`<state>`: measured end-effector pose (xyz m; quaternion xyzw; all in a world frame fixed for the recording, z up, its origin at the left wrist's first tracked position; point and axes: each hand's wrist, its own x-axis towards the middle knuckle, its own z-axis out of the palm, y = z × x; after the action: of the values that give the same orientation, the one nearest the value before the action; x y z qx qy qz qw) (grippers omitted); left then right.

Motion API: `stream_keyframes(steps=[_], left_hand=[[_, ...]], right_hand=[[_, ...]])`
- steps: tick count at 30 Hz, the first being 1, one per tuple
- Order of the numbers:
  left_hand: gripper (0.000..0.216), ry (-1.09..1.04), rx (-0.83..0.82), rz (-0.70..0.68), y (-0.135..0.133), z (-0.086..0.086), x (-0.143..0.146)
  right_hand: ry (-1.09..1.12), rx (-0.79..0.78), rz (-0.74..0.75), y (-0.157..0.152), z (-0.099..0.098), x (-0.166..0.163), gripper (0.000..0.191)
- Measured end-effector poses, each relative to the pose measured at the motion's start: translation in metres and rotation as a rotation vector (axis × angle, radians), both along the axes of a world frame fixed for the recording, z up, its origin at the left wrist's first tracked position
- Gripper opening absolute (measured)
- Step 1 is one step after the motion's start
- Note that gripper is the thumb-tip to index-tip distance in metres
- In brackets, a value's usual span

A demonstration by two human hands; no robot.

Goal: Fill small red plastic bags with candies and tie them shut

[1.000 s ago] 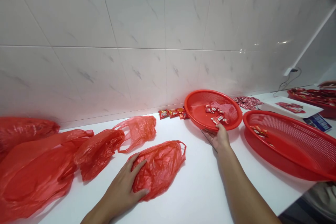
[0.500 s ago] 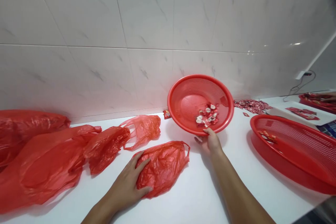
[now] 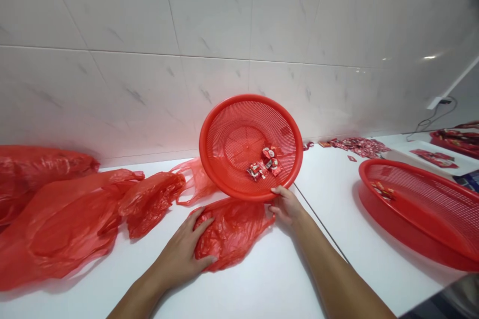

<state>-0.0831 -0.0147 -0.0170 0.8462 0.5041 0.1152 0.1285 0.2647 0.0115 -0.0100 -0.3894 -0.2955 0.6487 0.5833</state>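
My right hand (image 3: 286,207) grips the near rim of a round red mesh basket (image 3: 232,159), held tilted up toward me above the white counter. Several small red and white wrapped candies (image 3: 266,162) lie low in its bowl. My left hand (image 3: 187,251) presses on a crumpled red plastic bag (image 3: 234,229) lying on the counter just below the basket, its fingers curled over the bag's left end.
More red plastic bags (image 3: 75,214) are heaped along the left of the counter. A large red oval basket (image 3: 422,209) sits at the right. Loose red packets (image 3: 359,145) and a tray (image 3: 434,154) lie at the far right by the tiled wall.
My right hand has lifted the round basket off the counter, tilted it and carried it left over the bag. The candies slid to the low side. My left hand stayed on the bag.
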Motion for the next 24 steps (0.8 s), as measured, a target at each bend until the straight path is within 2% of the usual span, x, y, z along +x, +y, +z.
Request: stream_keyframes(steps=[7, 12, 19, 24], left_hand=[[0.072, -0.056, 0.086, -0.012, 0.008, -0.007, -0.003], [0.064, -0.111, 0.192, -0.003, 0.011, -0.009, -0.001], [0.053, -0.152, 0.146, -0.006, 0.007, 0.002, 0.006], [0.049, -0.188, 0.152, 0.076, 0.007, 0.003, 0.007]], right_hand=[[-0.082, 0.093, -0.001, 0.004, -0.025, -0.01, 0.027], [-0.187, 0.122, 0.0, 0.006, -0.032, -0.018, 0.032], [-0.336, 0.15, -0.037, 0.0, -0.033, -0.027, 0.033], [-0.391, 0.196, -0.089, 0.001, -0.048, -0.026, 0.036]])
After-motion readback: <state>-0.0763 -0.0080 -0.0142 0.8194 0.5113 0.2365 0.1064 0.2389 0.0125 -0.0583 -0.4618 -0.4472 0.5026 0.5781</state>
